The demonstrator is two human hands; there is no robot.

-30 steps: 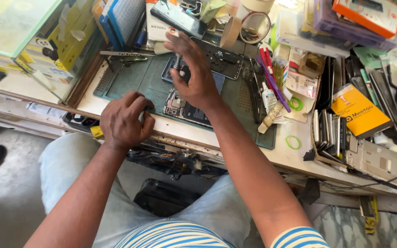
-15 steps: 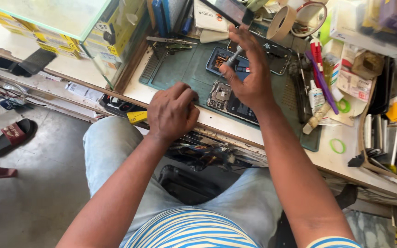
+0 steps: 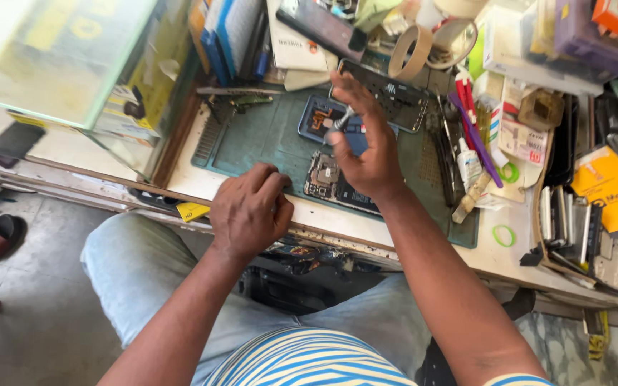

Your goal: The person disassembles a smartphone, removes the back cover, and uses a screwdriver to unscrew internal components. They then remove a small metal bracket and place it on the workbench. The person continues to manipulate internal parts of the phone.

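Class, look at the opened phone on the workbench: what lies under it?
The opened phone lies on a green work mat. The right hand covers its upper part, so anything beneath there is hidden.

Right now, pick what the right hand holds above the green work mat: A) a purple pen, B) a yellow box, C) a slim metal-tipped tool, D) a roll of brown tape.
C: the right hand pinches a slim metal-tipped tool over the opened dark phone on the green work mat.

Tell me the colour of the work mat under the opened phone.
Dark green work mat, clearest in the head view.
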